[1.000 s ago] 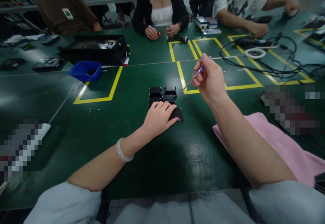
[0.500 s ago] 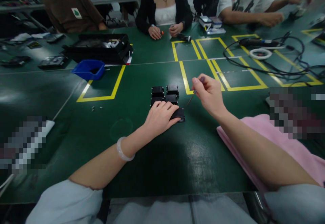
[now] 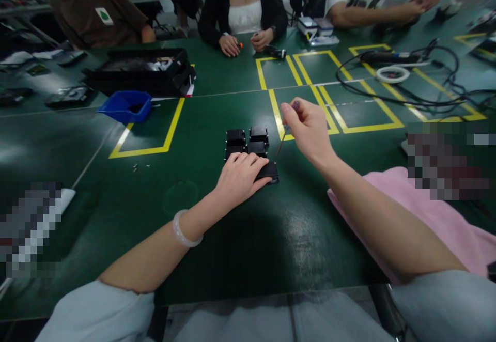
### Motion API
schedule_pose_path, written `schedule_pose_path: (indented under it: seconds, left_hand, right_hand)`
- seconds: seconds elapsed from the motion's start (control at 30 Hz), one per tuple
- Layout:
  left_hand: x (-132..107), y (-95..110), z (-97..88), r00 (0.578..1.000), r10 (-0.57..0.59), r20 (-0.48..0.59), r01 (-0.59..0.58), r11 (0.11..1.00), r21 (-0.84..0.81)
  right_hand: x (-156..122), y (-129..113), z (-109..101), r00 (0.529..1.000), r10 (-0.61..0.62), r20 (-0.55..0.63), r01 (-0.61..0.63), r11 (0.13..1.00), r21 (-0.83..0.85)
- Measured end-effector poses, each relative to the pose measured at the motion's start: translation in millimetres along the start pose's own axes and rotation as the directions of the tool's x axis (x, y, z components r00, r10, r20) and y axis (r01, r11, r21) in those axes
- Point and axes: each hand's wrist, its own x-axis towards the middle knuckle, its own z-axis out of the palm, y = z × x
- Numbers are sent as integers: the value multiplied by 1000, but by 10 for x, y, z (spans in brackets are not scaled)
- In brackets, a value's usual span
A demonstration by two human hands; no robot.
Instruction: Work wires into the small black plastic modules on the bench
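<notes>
Several small black box-like blocks (image 3: 258, 134) with bright screws at their edges sit grouped on the green table. My left hand (image 3: 241, 177) lies over the nearest black block (image 3: 268, 169), its fingers across the top and the thumb along the near side, holding it down. My right hand (image 3: 308, 129) is closed around the handle of a thin screwdriver (image 3: 281, 141), tilted with its shaft pointing down and left. The screwdriver's tip is just right of the blocks; whether it touches one I cannot tell. Small metal screws (image 3: 135, 167) lie to the left.
A blue scoop-like bin (image 3: 126, 107) stands at the left before a black tray (image 3: 135, 76). Yellow tape frames (image 3: 168, 130) mark the table. Black cables (image 3: 411, 99) lie at the right, near a pink cloth (image 3: 422, 223). Three people sit across the table.
My right hand has risen slightly and come nearer the blocks, with the screwdriver more upright. My left hand stays on the block. The view has shifted a little. A person at the right has brought their hands together.
</notes>
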Motion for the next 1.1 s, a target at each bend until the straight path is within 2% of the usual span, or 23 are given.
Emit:
schedule_pose_path:
  seconds: [0.3, 0.43, 0.67, 1.1]
  left_hand:
    - [6, 1, 5, 1000, 1, -13, -1, 1000, -4]
    - [4, 4, 4, 1000, -1, -20, 1, 1000, -16]
    - [5, 4, 9, 1000, -14, -6, 14, 1000, -22]
    - [3, -6, 10, 1000, -3, -9, 3, 1000, -26]
  right_hand:
    - [-217, 0, 11, 999, -23, 35, 21, 998, 53]
    - [-247, -2, 18, 997, -10, 71, 8, 1000, 20]
    - [-271, 24, 18, 998, -1, 69, 0, 1000, 16]
    - [-272, 15, 35, 992, -56, 117, 54, 998, 20]
